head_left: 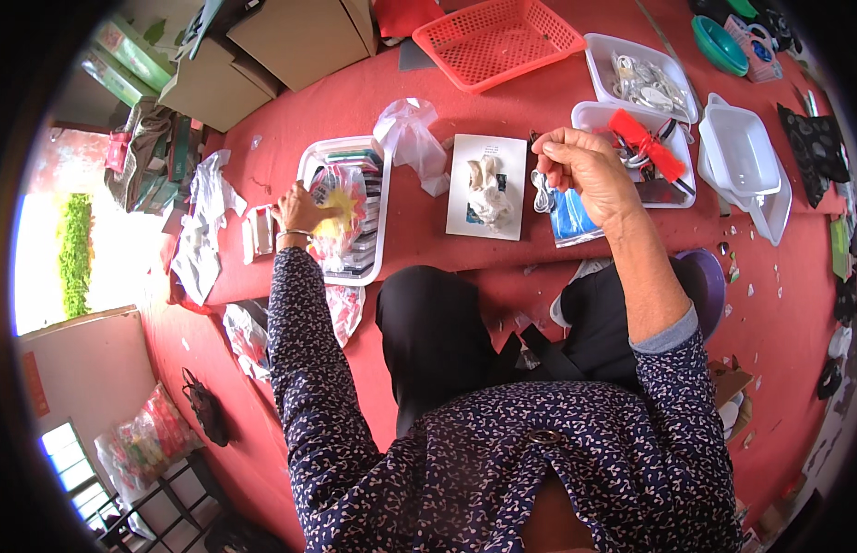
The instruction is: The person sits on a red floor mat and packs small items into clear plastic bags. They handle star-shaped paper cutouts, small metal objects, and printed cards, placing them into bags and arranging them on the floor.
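Over white tray (pixel 305 162), left hand (pixel 299 210) grips packet (pixel 337 198); right hand (pixel 583 166) raised, fingers pinched.

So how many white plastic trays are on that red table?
4. One under the left hand, full of packets; two beside the right hand, one behind the other; an empty one far right. It may be two stacked.

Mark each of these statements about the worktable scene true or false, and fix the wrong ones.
1. The left hand rests on a clear packet in the white tray. True.
2. The right hand lies flat on the table. False: it is raised, fingers pinched on something small.
3. The orange basket is full. False: it looks empty.
4. A white card lies between the hands. True.
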